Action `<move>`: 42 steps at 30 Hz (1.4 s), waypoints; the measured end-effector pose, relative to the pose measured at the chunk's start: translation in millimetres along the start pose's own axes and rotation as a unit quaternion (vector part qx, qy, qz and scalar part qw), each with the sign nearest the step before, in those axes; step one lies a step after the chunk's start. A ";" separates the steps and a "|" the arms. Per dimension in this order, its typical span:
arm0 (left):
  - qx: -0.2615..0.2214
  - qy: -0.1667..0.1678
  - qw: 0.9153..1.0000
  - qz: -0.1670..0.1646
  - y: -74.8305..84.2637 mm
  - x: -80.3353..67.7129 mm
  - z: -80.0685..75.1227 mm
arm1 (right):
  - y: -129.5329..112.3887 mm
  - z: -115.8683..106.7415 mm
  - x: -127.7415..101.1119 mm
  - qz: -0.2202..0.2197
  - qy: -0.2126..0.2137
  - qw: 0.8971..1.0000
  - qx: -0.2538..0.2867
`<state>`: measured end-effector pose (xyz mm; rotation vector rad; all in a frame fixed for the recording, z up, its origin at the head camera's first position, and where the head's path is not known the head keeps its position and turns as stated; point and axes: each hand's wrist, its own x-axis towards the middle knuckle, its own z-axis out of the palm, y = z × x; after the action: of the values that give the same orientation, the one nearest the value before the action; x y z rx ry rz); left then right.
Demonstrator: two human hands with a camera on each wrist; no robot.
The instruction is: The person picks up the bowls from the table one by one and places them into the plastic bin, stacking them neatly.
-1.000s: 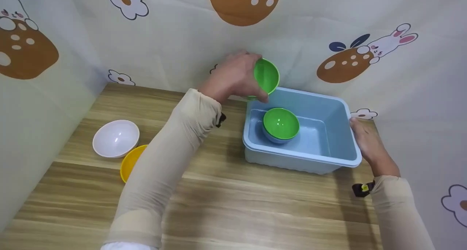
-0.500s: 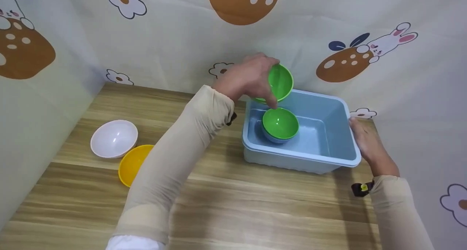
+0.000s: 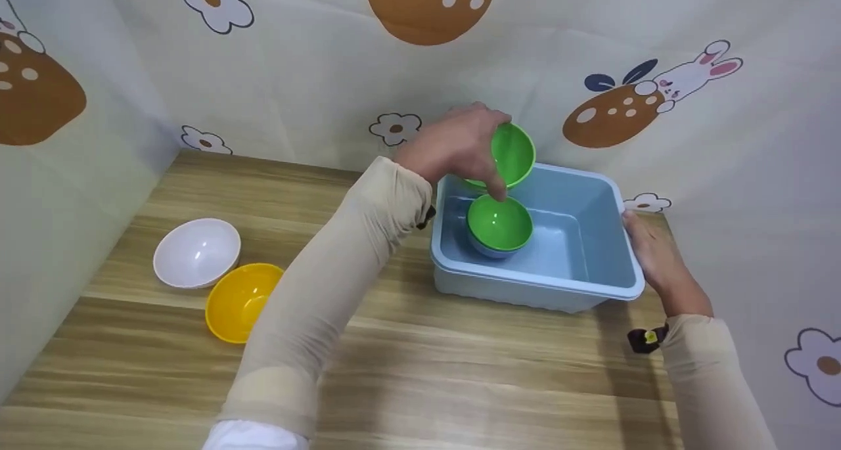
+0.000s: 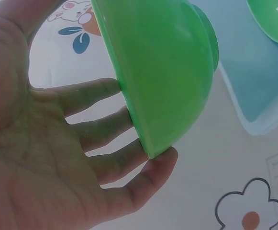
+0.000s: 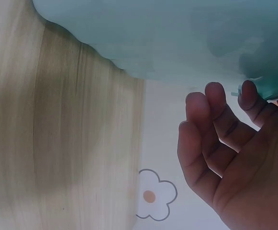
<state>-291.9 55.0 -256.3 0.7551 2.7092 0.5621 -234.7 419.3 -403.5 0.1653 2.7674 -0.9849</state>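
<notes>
My left hand [image 3: 456, 144] grips a green bowl [image 3: 516, 154] by its rim, tilted on its side, above the back left of a light blue plastic bin [image 3: 539, 282]. In the left wrist view, fingertips [image 4: 107, 88] touch the rim of the green bowl [image 4: 162, 72]. Inside the bin, another green bowl [image 3: 499, 223] sits on a blue bowl [image 3: 493, 253]. My right hand [image 3: 657, 256] holds the bin's right side near its rim; the right wrist view shows curled fingers [image 5: 215, 98] against the bin [image 5: 143, 38], the thumb mostly hidden.
A white bowl [image 3: 197, 253] and a yellow bowl [image 3: 240, 302] stand side by side on the wooden table [image 3: 460, 384] at left. My left sleeve covers part of the yellow bowl. A printed cloth [image 3: 295, 62] hangs right behind the bin.
My left hand has moved right and slightly down with the green bowl, bringing it over the bin's back left corner. My right hand stays at the bin's side.
</notes>
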 end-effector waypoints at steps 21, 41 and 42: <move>-0.048 -0.043 0.998 -0.001 1.1 28.1 21.1 | -0.1 2.6 1.5 0.003 -0.001 1.000 0.010; -0.061 -0.046 0.997 0.028 1.7 49.4 54.9 | -0.3 2.9 0.0 0.017 -0.002 1.000 0.011; -0.063 -0.047 0.997 0.027 2.7 50.0 56.0 | -0.1 2.8 -0.4 0.016 -0.001 1.000 0.013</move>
<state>-312.2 100.5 -312.4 0.8025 2.5479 0.6852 -233.9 417.4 -405.5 0.2124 2.7421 -1.0113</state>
